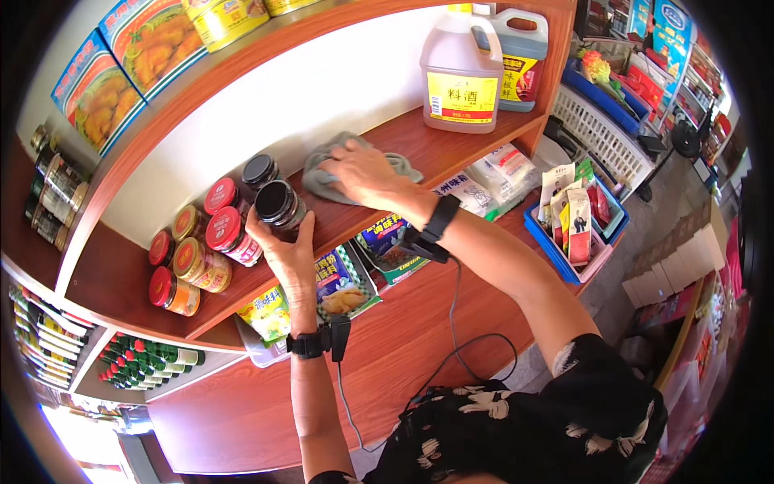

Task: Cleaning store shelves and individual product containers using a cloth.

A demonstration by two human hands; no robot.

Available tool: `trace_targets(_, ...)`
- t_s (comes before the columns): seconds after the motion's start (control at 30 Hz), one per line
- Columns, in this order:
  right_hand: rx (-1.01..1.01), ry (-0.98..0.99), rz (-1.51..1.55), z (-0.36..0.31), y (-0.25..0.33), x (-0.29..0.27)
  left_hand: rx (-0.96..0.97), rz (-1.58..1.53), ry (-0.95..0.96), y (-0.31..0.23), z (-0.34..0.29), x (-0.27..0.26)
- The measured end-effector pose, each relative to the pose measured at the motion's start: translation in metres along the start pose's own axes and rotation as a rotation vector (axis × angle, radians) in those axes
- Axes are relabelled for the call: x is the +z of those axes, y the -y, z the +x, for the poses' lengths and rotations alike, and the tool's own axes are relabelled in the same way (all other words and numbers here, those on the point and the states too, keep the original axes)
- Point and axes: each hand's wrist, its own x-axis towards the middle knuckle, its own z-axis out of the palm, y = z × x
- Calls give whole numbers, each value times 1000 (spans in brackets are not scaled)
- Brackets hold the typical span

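Grey, likely soft cloth (317, 179) bunches beneath curled right fingers (337, 167). Left fingers (257, 231) side-grip a likely fragile jar (282, 208) near the shelf (453, 150) edge.

Brown wood-grain shelf (407, 143) runs diag. from lower L to upper R of frame. On it, L of ctr: 6 jars w/ red or red-gold lids (211, 270), then 2 dark-lidded jars (282, 211), front one maybe lifted, can't tell. Grey cloth (322, 187) bunched upper ctr; pinkish jug (459, 68) + blue-grey jug (522, 81) upper R.
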Motion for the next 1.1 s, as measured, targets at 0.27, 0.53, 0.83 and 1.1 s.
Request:
trace_targets(0.27,91,19,0,12,-15,-7,-18,206,20,6,1,-11)
trace_targets(0.53,270,-93,-251,-25,-67,-34,35,344,14,0,2,-7)
trace_targets(0.83,226,-77,-249,-64,-43,-63,-51,132,-10,13,21,2)
trace_targets(1.1,210,-114,-222,-68,-52,-68,-203,-50,-18,17,38,11)
